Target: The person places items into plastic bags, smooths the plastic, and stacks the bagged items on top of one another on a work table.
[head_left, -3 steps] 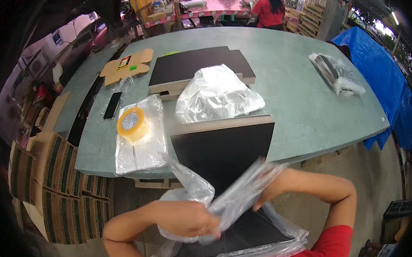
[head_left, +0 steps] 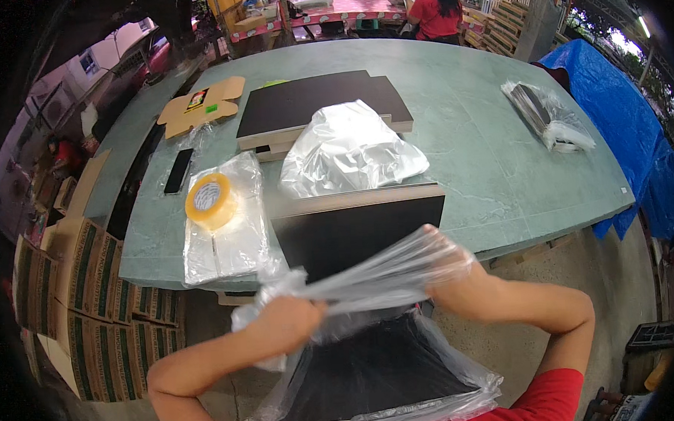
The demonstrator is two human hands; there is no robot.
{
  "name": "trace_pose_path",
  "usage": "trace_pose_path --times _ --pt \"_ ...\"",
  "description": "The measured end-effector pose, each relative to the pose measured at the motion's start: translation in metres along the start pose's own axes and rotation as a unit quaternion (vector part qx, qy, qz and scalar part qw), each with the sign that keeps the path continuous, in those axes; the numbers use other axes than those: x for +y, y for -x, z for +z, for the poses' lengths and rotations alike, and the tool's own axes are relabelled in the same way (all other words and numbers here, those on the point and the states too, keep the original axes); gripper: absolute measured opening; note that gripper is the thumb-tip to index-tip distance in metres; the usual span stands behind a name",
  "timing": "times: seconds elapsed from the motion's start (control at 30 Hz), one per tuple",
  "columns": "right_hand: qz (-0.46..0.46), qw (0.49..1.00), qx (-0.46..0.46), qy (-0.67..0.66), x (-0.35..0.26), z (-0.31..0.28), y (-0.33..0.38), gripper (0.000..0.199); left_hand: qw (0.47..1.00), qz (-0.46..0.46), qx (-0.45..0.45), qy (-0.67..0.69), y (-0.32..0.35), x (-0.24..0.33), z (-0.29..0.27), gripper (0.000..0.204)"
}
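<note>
The stretched plastic [head_left: 378, 280] is clear with whitish streaks, and the board [head_left: 370, 374] below it is black. Another black board [head_left: 353, 240] has a pale beige edge. The surface [head_left: 499, 143] is greyish green. The tape roll [head_left: 215, 202] is yellow with a white core, the crumpled plastic [head_left: 349, 153] silvery white, the tarp [head_left: 611, 116] vivid blue, and the stacked boxes [head_left: 102, 337] brown with dark green stripes.

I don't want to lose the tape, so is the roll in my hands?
No, the yellow tape roll lies on flat clear plastic, while the left hand and right hand hold stretched film.
</note>
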State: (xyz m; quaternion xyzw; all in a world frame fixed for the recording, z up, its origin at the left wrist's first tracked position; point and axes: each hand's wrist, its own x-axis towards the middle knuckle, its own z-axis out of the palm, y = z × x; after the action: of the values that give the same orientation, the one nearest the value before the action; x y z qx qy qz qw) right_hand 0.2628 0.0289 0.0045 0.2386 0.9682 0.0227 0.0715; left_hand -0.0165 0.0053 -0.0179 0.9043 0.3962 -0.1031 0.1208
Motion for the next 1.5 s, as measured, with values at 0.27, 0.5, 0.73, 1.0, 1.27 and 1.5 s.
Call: trace_pose_path --times 0.27,0.5,0.73,1.0,1.27,1.5 --pt "0.076 0.957 -0.279 -0.019 0.015 0.001 0.007 0.019 0.975 0.214 0.039 0.049 0.003 0.036 -0.045 0.007" --pt "0.056 0.979 -0.194 0.012 0.011 -0.021 0.003 0.019 0.994 -0.074 0.067 -0.035 -0.003 -0.016 0.009 0.013" --pt "0.355 0.773 0.512 -0.121 0.064 -0.023 0.014 0.028 0.831 -0.130 0.251 0.479 0.030 -0.037 -0.004 0.020" --pt "0.347 0.863 0.366 -0.034 0.038 0.027 -0.003 0.066 0.873 -0.251 0.414 0.056 -0.016 -0.043 -0.010 0.059" --pt "0.269 0.838 0.406 -0.246 0.019 0.014 0.046 0.039 0.870 -0.146 0.457 0.113 0.020 -0.023 0.005 0.053" --pt "0.194 0.690 0.336 -0.611 0.032 0.007 0.068 0.014 0.832 -0.048 0.355 0.424 0.022 -0.058 -0.016 0.027"
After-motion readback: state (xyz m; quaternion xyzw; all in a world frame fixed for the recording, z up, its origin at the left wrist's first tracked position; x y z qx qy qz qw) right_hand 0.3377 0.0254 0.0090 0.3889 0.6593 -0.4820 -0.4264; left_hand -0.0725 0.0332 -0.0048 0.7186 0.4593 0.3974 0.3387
